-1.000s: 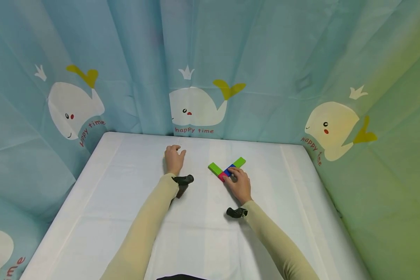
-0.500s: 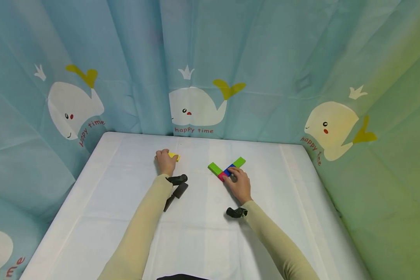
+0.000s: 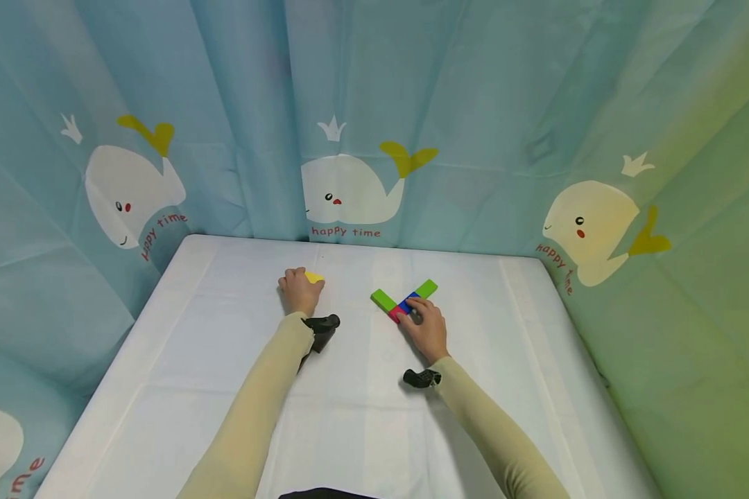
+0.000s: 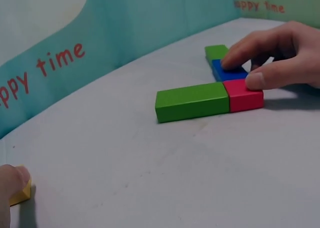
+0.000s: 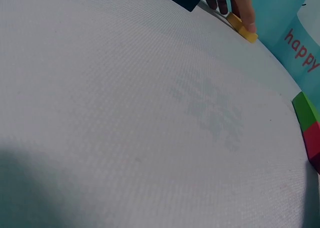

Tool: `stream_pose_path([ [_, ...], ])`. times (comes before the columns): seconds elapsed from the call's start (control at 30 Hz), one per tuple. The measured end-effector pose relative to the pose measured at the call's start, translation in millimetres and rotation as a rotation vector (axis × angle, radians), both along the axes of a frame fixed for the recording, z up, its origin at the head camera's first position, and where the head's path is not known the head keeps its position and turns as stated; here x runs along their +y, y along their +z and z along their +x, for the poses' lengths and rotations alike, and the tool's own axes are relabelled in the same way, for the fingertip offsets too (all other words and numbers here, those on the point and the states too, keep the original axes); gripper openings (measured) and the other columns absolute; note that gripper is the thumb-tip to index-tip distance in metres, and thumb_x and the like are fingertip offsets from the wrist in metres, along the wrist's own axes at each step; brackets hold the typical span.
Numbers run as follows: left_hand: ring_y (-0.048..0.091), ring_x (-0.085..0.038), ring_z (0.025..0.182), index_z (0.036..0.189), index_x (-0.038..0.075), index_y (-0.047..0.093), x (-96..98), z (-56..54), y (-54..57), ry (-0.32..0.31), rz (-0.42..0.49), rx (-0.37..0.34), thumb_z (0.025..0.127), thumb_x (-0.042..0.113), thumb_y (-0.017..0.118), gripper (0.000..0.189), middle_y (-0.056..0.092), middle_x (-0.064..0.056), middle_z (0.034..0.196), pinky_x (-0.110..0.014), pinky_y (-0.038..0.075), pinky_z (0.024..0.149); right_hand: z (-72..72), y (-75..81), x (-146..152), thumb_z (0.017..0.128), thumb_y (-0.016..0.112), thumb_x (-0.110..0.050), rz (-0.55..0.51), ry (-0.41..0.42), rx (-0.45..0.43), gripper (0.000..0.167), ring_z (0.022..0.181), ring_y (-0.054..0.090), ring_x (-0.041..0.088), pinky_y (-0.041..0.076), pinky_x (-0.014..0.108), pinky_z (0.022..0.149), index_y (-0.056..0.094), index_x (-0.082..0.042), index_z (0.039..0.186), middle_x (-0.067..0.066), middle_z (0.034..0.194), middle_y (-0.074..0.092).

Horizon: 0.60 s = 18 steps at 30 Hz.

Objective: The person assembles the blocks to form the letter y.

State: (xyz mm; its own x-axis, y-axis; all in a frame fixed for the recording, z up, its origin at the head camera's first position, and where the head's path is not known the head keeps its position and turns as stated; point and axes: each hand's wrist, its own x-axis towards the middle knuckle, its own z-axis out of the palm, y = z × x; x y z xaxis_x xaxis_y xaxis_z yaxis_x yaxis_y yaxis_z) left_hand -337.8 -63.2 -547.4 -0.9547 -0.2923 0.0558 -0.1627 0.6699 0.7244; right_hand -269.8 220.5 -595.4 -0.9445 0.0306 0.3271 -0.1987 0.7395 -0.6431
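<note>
Left hand (image 3: 299, 291) has shifted a touch toward the right edge of the tabletop (image 3: 349, 430) since the last frame, and the yellow block (image 3: 314, 277) went with it. Right hand (image 3: 427, 330) hasn't budged.

Head view: yellow block is near the far edge, left of the middle, partly hidden by the fingers. Right of the middle there's a V, corner toward the near edge: left green block (image 3: 383, 300), red block (image 3: 395, 315), blue block (image 3: 403, 306), right green block (image 3: 428, 288). Right thumb's on the red, a fingertip's on the blue, clear gap between those digits.

Left wrist view: left thumb on the yellow block, just one end showing. Red sits snug against the left green block. Right hand presses from above, not wrapped round anything.

Right wrist view: left hand has the yellow block pinched, thumb near one end; can't tell if it's off the tabletop. I'd guess they're all light, stiff and tough, maybe slightly slick. Best hold's probably across the long sides, mid-length.
</note>
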Motion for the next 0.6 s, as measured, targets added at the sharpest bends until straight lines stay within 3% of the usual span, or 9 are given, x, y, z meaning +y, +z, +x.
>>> stream_pose_path([
  [0.37,0.044,-0.038,0.113,0.131,-0.006,0.056,8.9,-0.9,-1.8,-0.038,-0.013,0.011,0.086,0.020,0.076,0.056,0.053,-0.023,0.129,-0.045,0.036,0.097,0.3,-0.3,0.2,0.088,0.074,-0.032,-0.003,0.004,0.009,0.043,0.121,0.050,0.033,0.034,0.051,0.102,0.069,-0.007,0.122,0.012,0.130,0.059],
  [0.6,0.047,-0.037,0.112,0.130,-0.005,0.057,14.8,-3.0,-3.2,-0.029,0.045,0.025,0.086,0.016,0.075,0.052,0.053,-0.021,0.131,-0.043,0.039,0.097,-0.1,0.0,0.1,0.088,0.074,-0.032,-0.005,0.008,0.003,0.043,0.123,0.049,0.033,0.033,0.050,0.105,0.069,-0.007,0.122,0.012,0.131,0.059],
])
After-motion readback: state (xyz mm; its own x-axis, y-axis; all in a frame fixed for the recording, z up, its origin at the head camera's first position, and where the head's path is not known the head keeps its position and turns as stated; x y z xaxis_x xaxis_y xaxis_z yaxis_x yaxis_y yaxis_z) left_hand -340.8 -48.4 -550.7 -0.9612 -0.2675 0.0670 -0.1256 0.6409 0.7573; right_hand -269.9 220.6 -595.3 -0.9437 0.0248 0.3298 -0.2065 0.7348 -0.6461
